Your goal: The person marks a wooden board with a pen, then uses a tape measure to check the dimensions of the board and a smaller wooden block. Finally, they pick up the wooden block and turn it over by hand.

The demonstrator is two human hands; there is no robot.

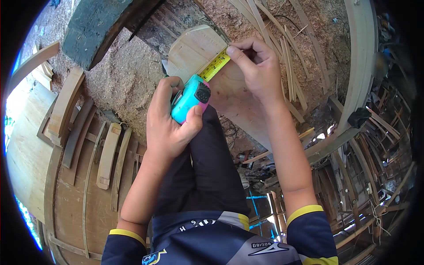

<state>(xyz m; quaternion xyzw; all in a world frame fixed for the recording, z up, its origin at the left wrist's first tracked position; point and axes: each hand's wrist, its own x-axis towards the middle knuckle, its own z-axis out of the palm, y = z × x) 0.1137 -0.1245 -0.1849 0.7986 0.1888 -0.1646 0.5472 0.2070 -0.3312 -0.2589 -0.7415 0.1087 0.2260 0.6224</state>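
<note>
My left hand (pixel 170 117) is closed around a turquoise and pink tape measure (pixel 185 99). A short length of yellow tape blade (pixel 214 66) runs out of its case toward the upper right. At the blade's far end, the thumb and fingers of my right hand (pixel 256 64) pinch the tip. The blade lies along the straight lower edge of a pale wooden piece (pixel 194 51) with a rounded far side. Beneath that piece is a weathered board (pixel 170 22).
A thick dark curved timber (pixel 95 31) stands at the upper left. Sawdust (pixel 128 84) covers the ground. Curved wooden strips (pixel 66 101) rest on a brown panel (pixel 70 203) at left. Thin offcuts (pixel 289 66) lie at right, near a long curved plank (pixel 360 57).
</note>
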